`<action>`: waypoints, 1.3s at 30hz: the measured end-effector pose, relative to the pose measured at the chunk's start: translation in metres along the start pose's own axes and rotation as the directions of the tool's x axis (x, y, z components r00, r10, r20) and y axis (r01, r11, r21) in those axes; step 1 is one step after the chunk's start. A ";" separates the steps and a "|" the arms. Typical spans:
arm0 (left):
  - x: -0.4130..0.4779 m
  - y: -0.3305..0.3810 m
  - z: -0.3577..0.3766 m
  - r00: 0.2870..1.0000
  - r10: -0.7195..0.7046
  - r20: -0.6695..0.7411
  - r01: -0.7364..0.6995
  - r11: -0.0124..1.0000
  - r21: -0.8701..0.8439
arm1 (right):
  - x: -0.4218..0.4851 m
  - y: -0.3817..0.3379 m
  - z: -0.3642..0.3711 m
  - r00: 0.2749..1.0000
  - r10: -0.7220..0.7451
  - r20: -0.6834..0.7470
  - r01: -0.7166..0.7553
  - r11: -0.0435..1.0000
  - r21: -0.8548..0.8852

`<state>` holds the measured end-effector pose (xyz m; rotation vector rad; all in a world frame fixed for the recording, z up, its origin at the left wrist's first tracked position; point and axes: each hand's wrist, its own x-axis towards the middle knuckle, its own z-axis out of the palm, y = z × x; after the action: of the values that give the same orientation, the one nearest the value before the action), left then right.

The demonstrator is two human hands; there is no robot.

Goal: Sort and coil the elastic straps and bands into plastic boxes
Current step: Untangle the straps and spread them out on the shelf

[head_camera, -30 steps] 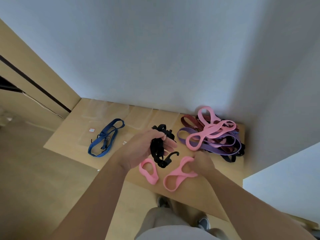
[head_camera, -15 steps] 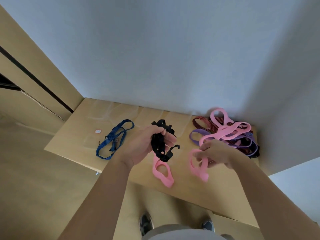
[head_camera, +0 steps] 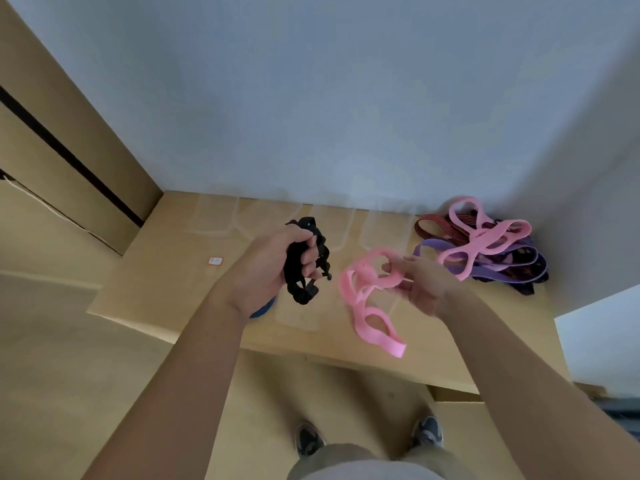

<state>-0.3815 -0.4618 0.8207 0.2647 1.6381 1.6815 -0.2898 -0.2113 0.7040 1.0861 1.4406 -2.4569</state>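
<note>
The person is standing at a wooden table set against a pale wall, both bare forearms reaching in from 6 o'clock. The left hand is gripping a bunched black strap, fingers curled tight round its middle. Loops of the strap are sticking out above the knuckles toward 12 o'clock and below them toward 6 o'clock.

At 3 o'clock from that hand, and apart from it, the right hand is pinching a pink band at its upper loop. The fingers are blurred, so the exact grip cannot be told. The rest of the band is hanging toward 6 o'clock in twisted loops, its lower end lying over the table's front edge — whether it is touching the wood is unclear.

At 2 o'clock, in the corner by the wall, a pile of bands is lying on the table: a second pink band on top, purple ones beneath, and a dark red striped strap at the pile's 10 o'clock side.

Clear plastic boxes are showing faintly along the wall at 11 to 12 o'clock. A sliver of blue strap is peeking out under the left wrist. A small white label is sitting at 9 o'clock from the left hand. Two shoes are showing at 6 o'clock on the floor.
</note>
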 end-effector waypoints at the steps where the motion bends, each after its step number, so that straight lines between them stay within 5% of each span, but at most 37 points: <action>1: -0.002 0.000 -0.007 1.000 -0.009 0.001 0.009 1.000 0.001 | 0.005 0.010 0.007 0.999 0.018 -0.045 -0.015 0.999 0.052; 4: -0.008 0.000 -0.026 0.999 -0.037 -0.006 0.037 0.999 0.014 | 0.016 0.039 0.021 0.970 0.175 -0.171 -0.137 0.967 0.215; 7: -0.014 -0.001 -0.045 1.000 -0.030 0.008 0.029 0.999 0.036 | 0.016 0.063 0.024 0.927 0.251 -0.279 -0.203 0.961 0.191; 11: -0.020 -0.008 -0.063 1.000 -0.029 0.007 0.029 0.999 0.030 | 0.015 0.079 0.020 0.854 0.180 -0.488 -0.179 0.983 0.049; 14: -0.020 -0.015 -0.064 0.998 -0.057 -0.039 0.058 0.998 0.040 | 0.017 0.080 0.025 0.758 -0.093 -0.646 -0.199 0.910 -0.365; 17: -0.020 -0.018 -0.054 0.994 -0.094 -0.063 0.098 0.993 0.063 | 0.022 0.071 0.039 0.804 -0.367 -0.467 -0.020 0.769 -0.639; 20: -0.019 -0.014 -0.043 0.987 -0.127 -0.098 0.138 0.984 0.112 | 0.026 0.054 0.065 0.861 -0.434 -0.266 0.153 0.718 -0.678; 24: -0.017 -0.004 -0.043 0.974 -0.173 -0.148 0.200 0.961 0.192 | 0.029 0.044 0.093 0.909 -0.414 -0.047 0.275 0.680 -0.679; 29: -0.016 -0.004 -0.059 0.958 -0.186 -0.216 0.249 0.916 0.315 | 0.040 0.051 0.111 0.943 -0.223 0.248 0.334 0.624 -0.706; 39: -0.029 0.002 -0.113 0.904 -0.094 -0.417 0.302 0.833 0.465 | 0.044 0.034 0.157 0.890 -0.167 0.424 0.454 0.400 -0.796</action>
<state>-0.4325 -0.5663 0.8150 0.0141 2.3199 1.1415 -0.3915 -0.3428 0.6992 0.1980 2.5016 -1.3896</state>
